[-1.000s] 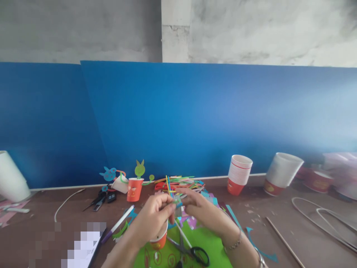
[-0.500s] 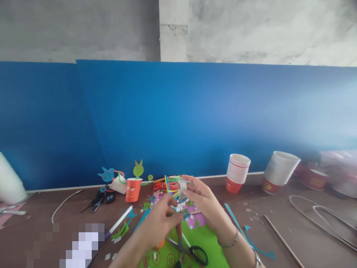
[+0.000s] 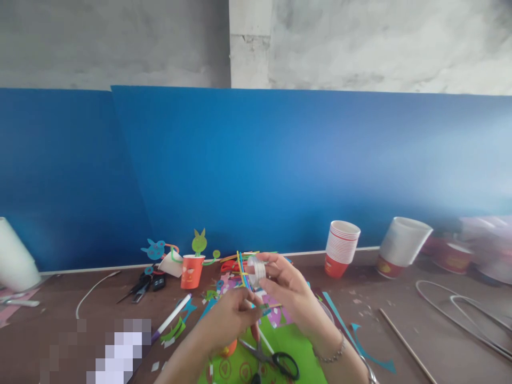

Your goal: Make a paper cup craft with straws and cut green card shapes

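Note:
My right hand (image 3: 286,290) is closed around the edge of a roll of clear tape (image 3: 256,271), fingers above it and thumb below. To its left, my left hand (image 3: 236,314) is closed in a pinch; what lies between the fingertips is too small to make out. A thin tan and green strip (image 3: 274,306) shows just right of those fingertips. Below the hands, scissors (image 3: 260,353) with black handles lie on a green sheet (image 3: 306,354) with red drawn circles. An orange object (image 3: 229,349) is partly hidden under my left wrist.
Behind the hands lie colourful pipe cleaners (image 3: 240,261) and paper scraps. A red paper cup (image 3: 192,272) with a green animal cutout stands at the back left. Stacked cups (image 3: 341,248) stand at the back right. A marker (image 3: 172,317), a wooden stick (image 3: 406,344) and a cable (image 3: 464,309) lie around.
The tape roll has turned in my right hand, so more of its round face shows, and it has shifted slightly left. My left hand has barely moved.

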Tool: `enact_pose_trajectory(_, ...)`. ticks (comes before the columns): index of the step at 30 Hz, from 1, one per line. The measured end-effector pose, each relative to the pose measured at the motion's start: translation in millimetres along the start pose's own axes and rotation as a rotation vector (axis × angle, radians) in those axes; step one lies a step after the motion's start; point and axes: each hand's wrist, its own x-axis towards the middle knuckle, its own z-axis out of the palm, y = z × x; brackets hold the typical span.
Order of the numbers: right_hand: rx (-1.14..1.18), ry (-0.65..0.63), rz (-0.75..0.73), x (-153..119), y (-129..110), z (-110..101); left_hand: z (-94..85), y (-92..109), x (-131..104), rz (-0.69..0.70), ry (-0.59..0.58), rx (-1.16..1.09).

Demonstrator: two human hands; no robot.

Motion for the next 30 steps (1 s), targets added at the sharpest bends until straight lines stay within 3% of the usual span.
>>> enact_pose_trajectory(8,0.063,-0.12,0.013,-6.7,-7.4,-0.1,-9.3,2.3,5.3,0.051,0.126,-0.067)
enact_pose_trajectory(13,-0.178,-0.118,0.104,-8.6,-14.6,-4.2,-20.1,3.5,5.4,0.039,0.169,-0.205)
enact_pose_trajectory(20,-0.461,-0.119,0.163,-8.8,-7.2,-14.5,-25.7,6.8,3.4,0.079,0.171,-0.337)
enact_pose_trajectory(27,-0.552,-0.237,0.158,-8.7,-13.2,-21.6,-26.6,5.3,5.7,0.095,0.259,-0.093)
enact_pose_trajectory(30,-0.596,-0.135,0.089,-5.1,-12.9,-26.3,-27.8,5.2,4.7,0.206,0.326,0.072)
